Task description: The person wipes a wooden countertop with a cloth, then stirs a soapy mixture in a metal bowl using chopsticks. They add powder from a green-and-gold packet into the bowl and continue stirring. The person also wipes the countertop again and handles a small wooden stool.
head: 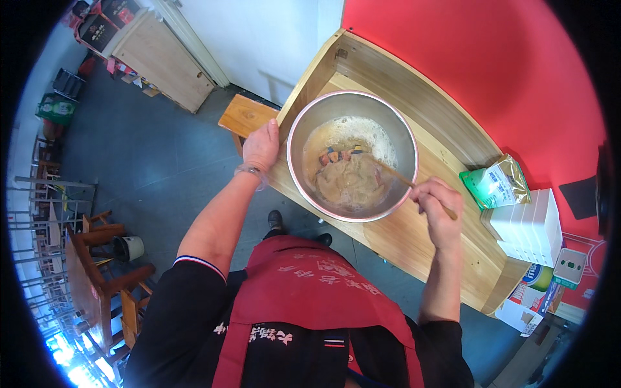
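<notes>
A deep stainless steel basin [301, 179] stands on a wooden counter with raised sides [388, 233]. In it sits cloudy, foamy liquid [383, 140] with a soaked tan cloth [344, 182] bunched in the middle. A patch of orange, red and dark blue pattern shows on the cloth. My right hand [439, 203] grips a thin wooden stick [395, 174], whose far end goes down into the basin at the cloth. My left hand [262, 145] holds the near end of the counter's left side board [296, 97], apart from the basin; some of its fingers are hidden.
On the counter's right end are a green and white packet [497, 182] and a stack of white plastic containers [529, 223]. Printed boxes [529, 293] sit beyond that end. A wooden stool [252, 116] stands left of the counter. Wooden chairs [104, 281] and a bucket [128, 247] are farther left.
</notes>
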Demonstrator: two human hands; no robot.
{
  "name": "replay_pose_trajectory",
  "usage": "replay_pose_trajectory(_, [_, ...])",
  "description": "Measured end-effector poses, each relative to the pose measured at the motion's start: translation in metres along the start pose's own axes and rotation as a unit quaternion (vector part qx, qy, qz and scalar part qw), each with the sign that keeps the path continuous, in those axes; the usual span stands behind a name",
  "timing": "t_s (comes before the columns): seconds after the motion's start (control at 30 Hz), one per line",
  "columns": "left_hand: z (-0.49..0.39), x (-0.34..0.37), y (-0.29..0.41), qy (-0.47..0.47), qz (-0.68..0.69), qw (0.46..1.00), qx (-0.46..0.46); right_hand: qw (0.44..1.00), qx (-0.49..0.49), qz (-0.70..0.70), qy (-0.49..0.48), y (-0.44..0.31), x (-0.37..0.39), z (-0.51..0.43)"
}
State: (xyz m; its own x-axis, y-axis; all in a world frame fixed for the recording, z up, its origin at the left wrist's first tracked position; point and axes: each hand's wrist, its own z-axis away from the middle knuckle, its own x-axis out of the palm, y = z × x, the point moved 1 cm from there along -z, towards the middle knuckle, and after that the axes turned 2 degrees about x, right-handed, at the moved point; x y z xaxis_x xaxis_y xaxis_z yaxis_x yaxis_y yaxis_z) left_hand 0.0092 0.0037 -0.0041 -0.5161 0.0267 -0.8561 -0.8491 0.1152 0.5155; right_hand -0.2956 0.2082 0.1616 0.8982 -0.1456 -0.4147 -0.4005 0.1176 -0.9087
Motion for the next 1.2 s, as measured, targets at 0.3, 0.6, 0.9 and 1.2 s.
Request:
replay_pose_trajectory(0.3, [0.001, -0.001, 0.002, -0.001, -0.002, 1.0, -0.005, 0.995, 0.09, -0.021, -0.043, 0.011, -0.012, 0.009])
replay_pose_trajectory(0.6, [0.001, -0.001, 0.0, 0.007, 0.012, 1.0, 0.007, 0.997, 0.0, 0.055, -0.049, 0.003, 0.01, -0.025])
replay_pose_trajectory(0.9, [0.0, -0.002, 0.0, 0.005, 0.008, 1.0, 0.005, 0.977, 0.191, 0.03, -0.094, -0.018, -0.044, -0.007])
replay_pose_trajectory(1.2, [0.0, -0.001, 0.001, 0.003, 0.005, 1.0, 0.005, 0.988, 0.127, -0.077, 0.051, 0.044, 0.018, -0.042])
